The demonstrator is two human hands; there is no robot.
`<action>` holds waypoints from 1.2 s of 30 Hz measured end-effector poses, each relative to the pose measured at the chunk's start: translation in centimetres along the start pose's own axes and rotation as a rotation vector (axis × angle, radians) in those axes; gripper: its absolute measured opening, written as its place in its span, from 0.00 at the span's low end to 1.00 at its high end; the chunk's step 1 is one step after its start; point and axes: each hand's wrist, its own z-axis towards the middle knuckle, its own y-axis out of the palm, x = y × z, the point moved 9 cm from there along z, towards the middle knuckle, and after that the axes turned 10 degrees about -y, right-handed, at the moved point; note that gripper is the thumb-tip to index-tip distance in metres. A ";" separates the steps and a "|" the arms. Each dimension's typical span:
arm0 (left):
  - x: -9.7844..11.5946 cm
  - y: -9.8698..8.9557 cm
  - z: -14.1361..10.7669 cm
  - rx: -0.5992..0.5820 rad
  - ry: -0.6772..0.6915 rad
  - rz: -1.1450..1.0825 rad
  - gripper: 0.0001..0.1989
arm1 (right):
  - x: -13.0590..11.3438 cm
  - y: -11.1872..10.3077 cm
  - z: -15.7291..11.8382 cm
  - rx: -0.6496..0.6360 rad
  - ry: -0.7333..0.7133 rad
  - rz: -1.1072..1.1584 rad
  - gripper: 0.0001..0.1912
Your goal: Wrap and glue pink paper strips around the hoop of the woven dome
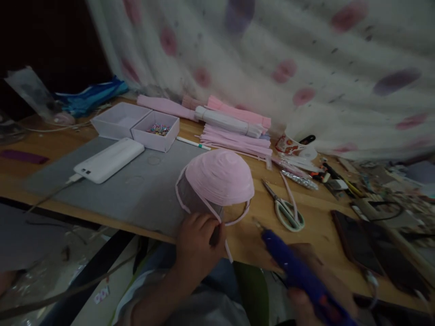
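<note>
A pale pink dome (220, 176) of wound strips sits near the table's front edge, with thin pink strips looping out around its lower rim. My left hand (200, 244) pinches a pink strip (229, 251) just in front of the dome, and the strip's end hangs past the fingers. To the right, my right hand (316, 276) is wrapped round a blue glue gun (292, 267); its metal nozzle points up and left toward the dome without touching it. Motion blurs this hand somewhat. Green-handled scissors (288, 213) lie right of the dome.
A grey mat (136, 194) bears a white power bank (110, 160) with a cable. Behind stand a box of small coloured pieces (158, 131) and bundled strips (234, 140). Two dark phones (360, 244) lie right, beside piled tools and scraps. A patterned curtain (254, 54) hangs behind.
</note>
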 end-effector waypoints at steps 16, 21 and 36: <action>-0.1 0.3 -0.1 -0.073 -0.014 0.003 0.08 | -1.4 5.7 1.4 -0.081 -0.166 0.070 0.22; 0.1 0.1 0.0 -0.061 -0.009 0.003 0.08 | -1.5 5.7 1.8 -0.075 -0.159 0.057 0.21; 0.1 0.3 0.0 -0.082 -0.004 0.017 0.08 | -1.3 6.0 1.5 -0.094 -0.149 0.028 0.19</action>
